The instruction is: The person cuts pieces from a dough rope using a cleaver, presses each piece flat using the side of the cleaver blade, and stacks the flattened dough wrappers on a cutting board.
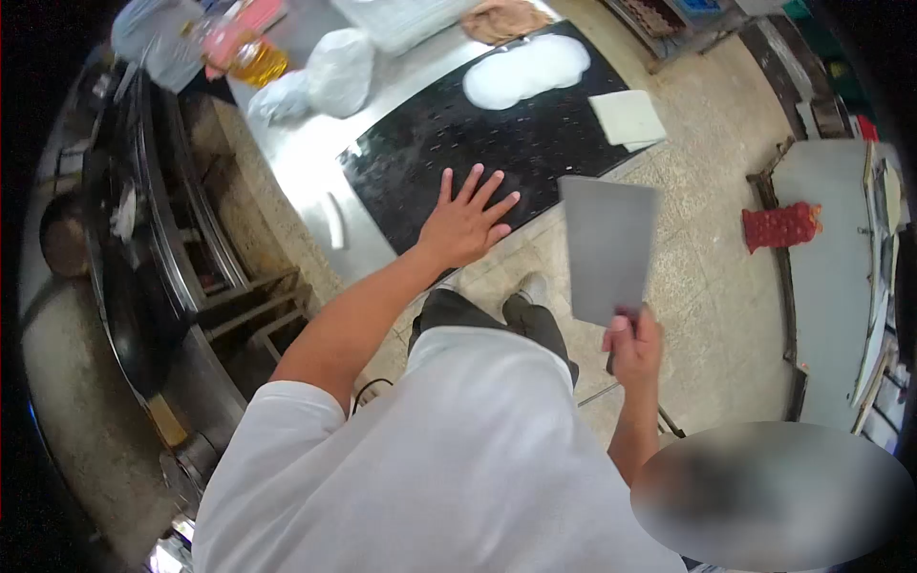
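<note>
My left hand (pixel 462 222) is spread out over the near edge of a black board (pixel 449 143) on a metal table, fingers apart and holding nothing. My right hand (pixel 634 349) is wrapped round the handle of a cleaver (pixel 609 248), held up to the right of the board with its broad grey blade pointing away from me. Toward the back of the board lie flat white rounds (pixel 525 72), overlapping in a row. A pale square sheet (pixel 628 119) rests at the board's right corner.
White plastic bags (pixel 341 72), a bottle of yellow liquid (pixel 260 63), a clear plastic tray (pixel 406 21) and a brown cloth (pixel 504 19) sit on the table (pixel 296 172). A metal stand (pixel 205 277) is at left. A red mesh bag (pixel 778 227) is by a grey surface at right.
</note>
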